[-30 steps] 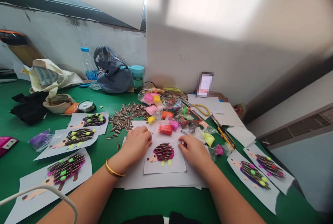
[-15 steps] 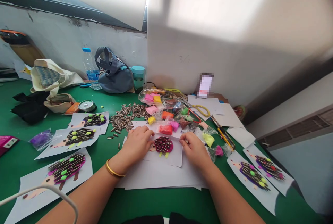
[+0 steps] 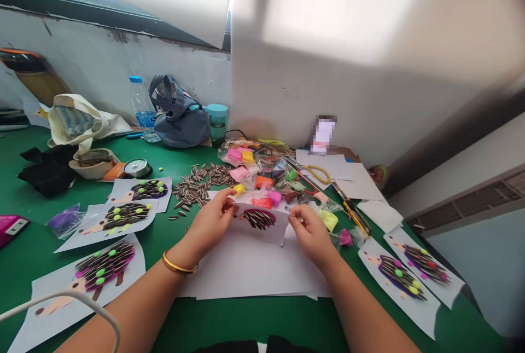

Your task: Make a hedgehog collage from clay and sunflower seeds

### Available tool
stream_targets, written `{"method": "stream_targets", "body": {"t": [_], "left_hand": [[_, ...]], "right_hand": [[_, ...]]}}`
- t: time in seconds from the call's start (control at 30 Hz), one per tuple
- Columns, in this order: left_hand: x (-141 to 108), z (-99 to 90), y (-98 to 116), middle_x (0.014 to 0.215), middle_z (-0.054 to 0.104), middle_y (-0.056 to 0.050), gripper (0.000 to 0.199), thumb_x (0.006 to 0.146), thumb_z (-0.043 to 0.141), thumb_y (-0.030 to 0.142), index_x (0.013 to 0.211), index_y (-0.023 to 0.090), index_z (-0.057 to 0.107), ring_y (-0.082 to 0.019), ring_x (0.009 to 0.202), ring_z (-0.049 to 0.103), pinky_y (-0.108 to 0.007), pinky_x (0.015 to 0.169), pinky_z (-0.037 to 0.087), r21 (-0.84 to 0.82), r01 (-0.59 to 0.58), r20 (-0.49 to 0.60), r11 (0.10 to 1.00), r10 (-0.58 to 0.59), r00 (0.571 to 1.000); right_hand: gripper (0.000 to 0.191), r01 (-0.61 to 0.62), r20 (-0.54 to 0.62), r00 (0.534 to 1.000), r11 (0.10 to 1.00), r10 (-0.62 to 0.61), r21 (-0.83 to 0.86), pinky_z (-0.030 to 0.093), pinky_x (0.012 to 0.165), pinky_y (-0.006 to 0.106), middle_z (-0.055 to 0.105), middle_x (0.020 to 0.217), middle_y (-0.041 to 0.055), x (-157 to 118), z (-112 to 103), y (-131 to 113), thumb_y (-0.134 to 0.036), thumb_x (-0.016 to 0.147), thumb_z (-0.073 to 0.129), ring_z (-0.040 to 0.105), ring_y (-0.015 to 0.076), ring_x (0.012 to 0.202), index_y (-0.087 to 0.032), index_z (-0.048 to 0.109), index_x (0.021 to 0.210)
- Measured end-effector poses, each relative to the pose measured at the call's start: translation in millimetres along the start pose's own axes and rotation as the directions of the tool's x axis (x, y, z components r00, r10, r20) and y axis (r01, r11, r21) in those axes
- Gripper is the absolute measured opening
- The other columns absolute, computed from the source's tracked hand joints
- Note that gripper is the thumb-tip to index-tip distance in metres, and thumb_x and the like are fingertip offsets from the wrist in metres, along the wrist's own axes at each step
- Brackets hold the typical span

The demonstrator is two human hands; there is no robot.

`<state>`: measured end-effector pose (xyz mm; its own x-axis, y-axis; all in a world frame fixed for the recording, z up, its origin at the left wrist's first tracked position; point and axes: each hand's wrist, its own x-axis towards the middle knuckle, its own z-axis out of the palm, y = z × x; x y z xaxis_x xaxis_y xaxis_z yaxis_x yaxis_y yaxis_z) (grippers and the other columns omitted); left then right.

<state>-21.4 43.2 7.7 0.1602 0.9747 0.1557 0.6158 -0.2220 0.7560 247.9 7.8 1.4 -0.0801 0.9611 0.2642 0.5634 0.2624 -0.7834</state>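
Hedgehog card, flat between the hands earlier, now tilting up, left hand and right hand pinching its upper corners.

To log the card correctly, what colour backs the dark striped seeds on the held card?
Magenta; clearest in the head view.

The handbag is showing matt blue-grey cloth; the bangle is gleaming smooth gold metal; the water bottle is showing clear plastic.
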Motion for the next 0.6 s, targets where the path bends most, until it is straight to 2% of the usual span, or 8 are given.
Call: {"method": "stream_targets", "body": {"t": [0.13, 0.27, 0.33, 0.43, 0.53, 0.6], "left_hand": [[0, 0.1, 2, 0.086, 0.071, -0.002, 0.021, 0.086, 0.052, 0.031, 0.098, 0.021, 0.066, -0.018, 0.08, 0.065, -0.03, 0.074, 0.05, -0.075, 0.001, 0.039, 0.997, 0.002, 0.999], [-7, -2.5, 12, 0.094, 0.07, -0.005, 0.023, 0.088, 0.051, 0.035, 0.096, 0.02, 0.066, -0.018, 0.087, 0.064, -0.03, 0.078, 0.051, -0.23, -0.114, -0.064, 0.967, 0.102, 0.993], [-10, -3.1, 16, 0.097, 0.07, -0.006, 0.023, 0.089, 0.051, 0.035, 0.099, 0.02, 0.066, -0.019, 0.089, 0.064, -0.03, 0.08, 0.051, -0.254, -0.131, -0.067, 0.958, 0.117, 0.991], [-9, -1.1, 15, 0.092, 0.07, -0.004, 0.024, 0.088, 0.051, 0.034, 0.102, 0.021, 0.065, -0.018, 0.083, 0.065, -0.029, 0.076, 0.051, -0.229, -0.045, 0.031, 0.972, 0.054, 0.998], [-6, 2.1, 11, 0.082, 0.068, 0.0, 0.028, 0.086, 0.051, 0.034, 0.109, 0.021, 0.062, -0.015, 0.068, 0.063, -0.028, 0.065, 0.048, -0.124, 0.056, 0.135, 0.991, -0.04, 0.99], [-6, 3.7, 9, 0.077, 0.067, 0.001, 0.03, 0.087, 0.05, 0.033, 0.112, 0.022, 0.061, -0.015, 0.062, 0.061, -0.027, 0.061, 0.046, -0.059, 0.088, 0.186, 0.994, -0.075, 0.98]], "right_hand": [[0.022, -0.191, 0.021, 0.981, 0.964, 0.191, 0.186, 0.049, 0.062, 0.029, 0.056, 0.077, -0.0001, -1, 2, -3, -0.044, 0.09, 0.05, 0.059, 0.0163, 0.066, -0.022, 0.051, 0.084], [0.023, -0.178, -0.053, 0.979, 0.949, 0.198, 0.261, 0.049, 0.057, 0.027, 0.055, 0.072, -0.0023, -2, -1, -6, -0.045, 0.09, 0.051, 0.058, 0.0138, 0.059, -0.022, 0.051, 0.086], [0.023, -0.172, -0.082, 0.977, 0.953, 0.198, 0.248, 0.048, 0.055, 0.026, 0.055, 0.072, -0.0022, -1, -2, -6, -0.045, 0.089, 0.051, 0.057, 0.0135, 0.058, -0.022, 0.051, 0.088], [0.023, -0.225, -0.041, 0.971, 0.954, 0.237, 0.196, 0.046, 0.051, 0.026, 0.054, 0.069, -0.002, 1, -2, -1, -0.045, 0.088, 0.051, 0.054, 0.0134, 0.054, -0.022, 0.052, 0.086], [0.02, -0.279, 0.041, 0.96, 0.95, 0.276, 0.141, 0.044, 0.047, 0.025, 0.054, 0.066, -0.0014, 3, 0, 5, -0.042, 0.087, 0.051, 0.053, 0.0144, 0.053, -0.022, 0.053, 0.082], [0.019, -0.271, 0.061, 0.962, 0.96, 0.267, 0.072, 0.043, 0.048, 0.026, 0.055, 0.067, -0.0007, 3, 1, 8, -0.039, 0.087, 0.051, 0.053, 0.0155, 0.056, -0.022, 0.054, 0.081]]}}
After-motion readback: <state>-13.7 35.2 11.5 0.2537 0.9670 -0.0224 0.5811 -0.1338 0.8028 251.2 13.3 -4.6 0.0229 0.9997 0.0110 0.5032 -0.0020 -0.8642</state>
